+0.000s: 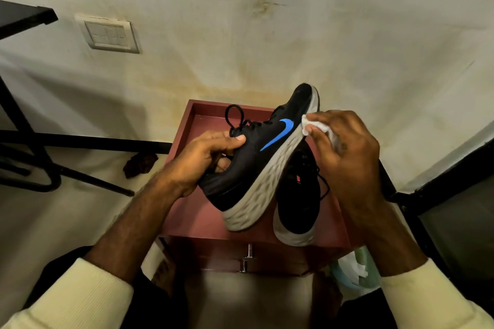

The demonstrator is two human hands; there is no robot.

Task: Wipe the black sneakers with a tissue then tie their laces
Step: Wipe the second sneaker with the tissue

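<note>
**Sneaker lifted, tissue at its sole**

Sneaker [256,157], black with a blue swoosh, is held tilted above the red counter [195,211], left hand [205,160] fingers closed around its collar. At 2 o'clock, right hand [344,152] pinches a white tissue [314,124] against the sole's edge. Second sneaker [299,203] lies on the counter at 5 o'clock.
</note>
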